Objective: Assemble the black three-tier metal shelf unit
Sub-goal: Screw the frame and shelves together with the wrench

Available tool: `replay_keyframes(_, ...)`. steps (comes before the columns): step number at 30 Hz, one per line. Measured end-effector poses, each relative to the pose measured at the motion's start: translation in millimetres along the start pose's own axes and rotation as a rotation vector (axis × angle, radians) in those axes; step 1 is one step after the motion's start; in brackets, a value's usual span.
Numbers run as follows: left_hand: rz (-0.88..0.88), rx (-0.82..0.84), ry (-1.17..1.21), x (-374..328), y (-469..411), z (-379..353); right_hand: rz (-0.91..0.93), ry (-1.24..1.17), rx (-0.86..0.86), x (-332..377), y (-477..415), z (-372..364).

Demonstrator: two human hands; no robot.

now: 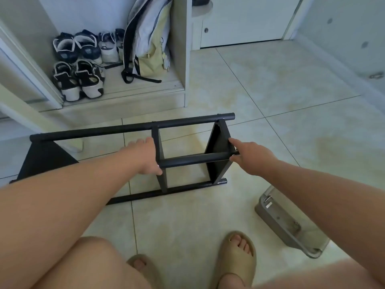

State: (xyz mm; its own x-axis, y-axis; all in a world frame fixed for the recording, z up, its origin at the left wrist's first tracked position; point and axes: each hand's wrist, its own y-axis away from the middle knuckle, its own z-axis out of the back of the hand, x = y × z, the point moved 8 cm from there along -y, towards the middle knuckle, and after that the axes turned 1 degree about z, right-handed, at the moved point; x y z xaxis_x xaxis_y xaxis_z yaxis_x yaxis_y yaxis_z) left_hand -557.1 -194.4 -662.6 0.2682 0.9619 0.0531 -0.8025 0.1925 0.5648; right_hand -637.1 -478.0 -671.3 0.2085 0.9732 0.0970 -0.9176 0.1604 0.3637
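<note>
The middle shelf [161, 180] is held by the left grip [143, 157], the short pole [193, 160] by the right grip [250, 157]. The pole should be pushed in straight.

One wide-angle camera rides on the person's head, facing forward and steeply down. Bare knees and tan foam slippers [233, 262] line the bottom edge. The black metal shelf frame [133, 127] lies near, mid-view. Pale glossy floor tiles [270, 90] run to white cupboard doors [239, 19] at the top.
</note>
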Motion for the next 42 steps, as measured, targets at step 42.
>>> replay_keyframes(42,0.073,-0.544,0.104,46.9,-226.4,-29.9,-0.001,-0.125,-0.107,38.9,-228.7,-83.4)
